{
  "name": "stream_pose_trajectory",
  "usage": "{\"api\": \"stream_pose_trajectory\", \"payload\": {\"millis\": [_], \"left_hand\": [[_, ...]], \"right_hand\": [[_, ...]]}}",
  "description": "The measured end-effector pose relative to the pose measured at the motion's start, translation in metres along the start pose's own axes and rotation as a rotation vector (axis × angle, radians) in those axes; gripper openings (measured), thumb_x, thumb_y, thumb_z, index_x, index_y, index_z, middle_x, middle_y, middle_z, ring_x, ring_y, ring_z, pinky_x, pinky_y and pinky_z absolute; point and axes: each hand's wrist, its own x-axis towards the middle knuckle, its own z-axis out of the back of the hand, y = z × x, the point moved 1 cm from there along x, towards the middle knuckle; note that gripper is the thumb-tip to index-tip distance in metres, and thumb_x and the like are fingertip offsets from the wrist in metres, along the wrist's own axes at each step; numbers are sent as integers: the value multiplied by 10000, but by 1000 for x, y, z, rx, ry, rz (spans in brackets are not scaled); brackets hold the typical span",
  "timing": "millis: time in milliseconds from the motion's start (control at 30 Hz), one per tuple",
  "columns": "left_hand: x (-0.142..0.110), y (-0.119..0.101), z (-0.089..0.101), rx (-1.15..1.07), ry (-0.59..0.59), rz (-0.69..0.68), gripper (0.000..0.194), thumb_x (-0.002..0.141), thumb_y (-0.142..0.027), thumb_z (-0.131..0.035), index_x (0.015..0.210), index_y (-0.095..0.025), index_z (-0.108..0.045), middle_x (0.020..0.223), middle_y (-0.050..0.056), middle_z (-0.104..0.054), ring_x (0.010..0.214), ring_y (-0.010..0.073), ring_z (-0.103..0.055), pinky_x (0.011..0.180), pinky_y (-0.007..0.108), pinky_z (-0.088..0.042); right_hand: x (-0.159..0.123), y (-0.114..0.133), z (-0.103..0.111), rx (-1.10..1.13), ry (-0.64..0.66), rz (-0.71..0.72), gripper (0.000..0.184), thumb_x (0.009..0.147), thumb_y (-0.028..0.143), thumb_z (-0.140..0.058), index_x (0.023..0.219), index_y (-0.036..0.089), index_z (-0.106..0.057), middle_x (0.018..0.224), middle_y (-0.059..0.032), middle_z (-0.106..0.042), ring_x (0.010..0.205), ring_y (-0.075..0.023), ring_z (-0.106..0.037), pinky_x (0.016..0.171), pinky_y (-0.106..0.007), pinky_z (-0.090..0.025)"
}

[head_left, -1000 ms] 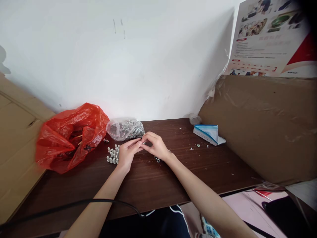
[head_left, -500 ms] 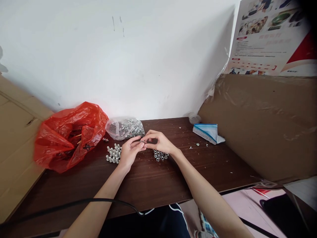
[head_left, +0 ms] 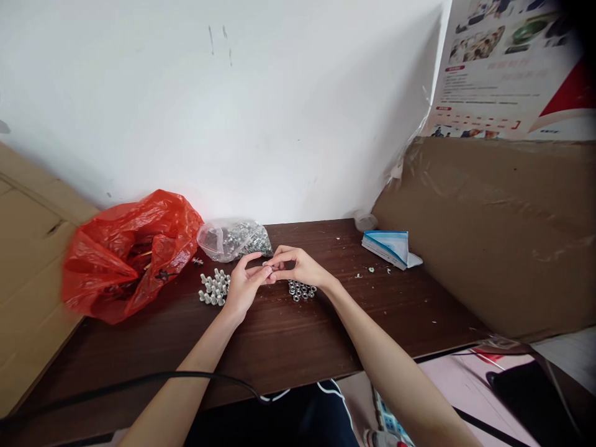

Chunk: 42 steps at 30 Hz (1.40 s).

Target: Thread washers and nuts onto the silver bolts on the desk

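My left hand [head_left: 243, 285] and my right hand [head_left: 298, 267] meet fingertip to fingertip above the dark wooden table [head_left: 288, 335], both pinching a small metal piece [head_left: 267, 265] too small to name. A cluster of upright white-and-metal bolts [head_left: 213, 287] stands just left of my left hand. A small heap of metal nuts [head_left: 301, 289] lies under my right wrist. A clear plastic bag of metal parts [head_left: 233, 239] rests just behind the hands.
A crumpled red plastic bag [head_left: 128, 254] sits at the left rear. Cardboard sheets stand at the left [head_left: 28, 273] and right [head_left: 493, 230]. A blue-and-white packet [head_left: 390, 247] lies at the right rear. A black cable [head_left: 139, 382] runs along the near edge.
The hands lifted slightly and drew a little toward me, uncovering the heap of nuts. The left hand's fingers have spread a bit. The view drifted slightly.
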Motion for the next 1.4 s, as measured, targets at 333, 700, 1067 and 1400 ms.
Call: {"api": "stream_pose_trajectory", "payload": {"millis": [333, 700, 1067, 1400], "left_hand": [[2, 2, 0, -18, 21, 8, 723, 647, -378, -791, 1237, -117, -466, 821, 89, -734, 671, 200, -700, 801, 436, -564], [3, 4, 2, -32, 24, 22, 691, 679, -337, -772, 1254, -102, -467, 864, 92, -727, 796, 211, -699, 888, 459, -543], [4, 7, 2, -105, 57, 6, 697, 787, -239, -664, 1390, -141, -329, 829, 54, -718, 831, 197, -685, 909, 468, -516], [7, 5, 4, -247, 46, 61, 528, 747, -199, -716, 1234, -106, -535, 834, 70, -728, 840, 192, -688, 955, 451, -495]], "right_hand": [[1, 0, -4, 7, -43, 21, 226, 755, 309, -729, 951, 197, -710, 850, -14, -536, 706, -112, -520, 674, -293, -496], [2, -1, -3, -103, -60, 39, 184, 746, 255, -730, 900, 162, -692, 833, -8, -537, 713, -112, -523, 681, -274, -479], [0, 3, -6, -278, -79, 102, 146, 781, 195, -681, 925, 170, -683, 765, 2, -501, 685, -117, -504, 627, -237, -423], [2, 7, -7, -209, -170, 100, 145, 795, 252, -678, 914, 170, -684, 671, 35, -424, 625, -102, -435, 597, -227, -374]]}}
